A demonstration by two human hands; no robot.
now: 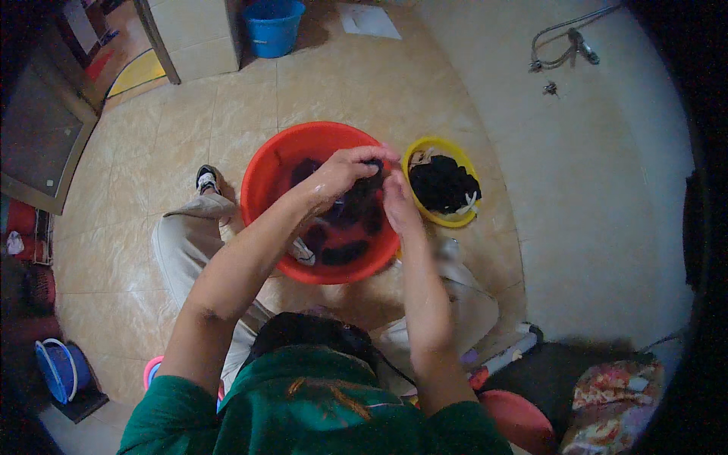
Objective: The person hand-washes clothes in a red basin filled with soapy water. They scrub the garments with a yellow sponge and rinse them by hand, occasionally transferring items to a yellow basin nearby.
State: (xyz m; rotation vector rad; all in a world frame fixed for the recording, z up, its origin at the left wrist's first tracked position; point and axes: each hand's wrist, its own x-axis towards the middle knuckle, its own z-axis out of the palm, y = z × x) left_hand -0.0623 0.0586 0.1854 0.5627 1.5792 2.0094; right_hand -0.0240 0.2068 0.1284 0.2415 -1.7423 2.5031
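Note:
Before me on the tiled floor stands a red plastic basin (pixel 273 153) with dark wet cloth items (pixel 344 252) and a pale piece of cloth (pixel 303 252) in it. Over its right side, my left hand (pixel 347 170) is closed around a dark cloth (pixel 368 185), part of which hangs below the fingers. My right hand (pixel 401 202) is close beside it at the basin's right rim, blurred, its fingers pointing up towards the left hand. Whether the right hand grips the cloth is hidden. Both forearms look wet.
Right of the red basin, a yellow basin (pixel 435 142) holds black clothing (pixel 446 183). A blue bucket (pixel 274 28) stands at the far wall, and a blue lidded container (pixel 62 372) at the lower left. A hand shower (pixel 583 45) hangs on the right wall.

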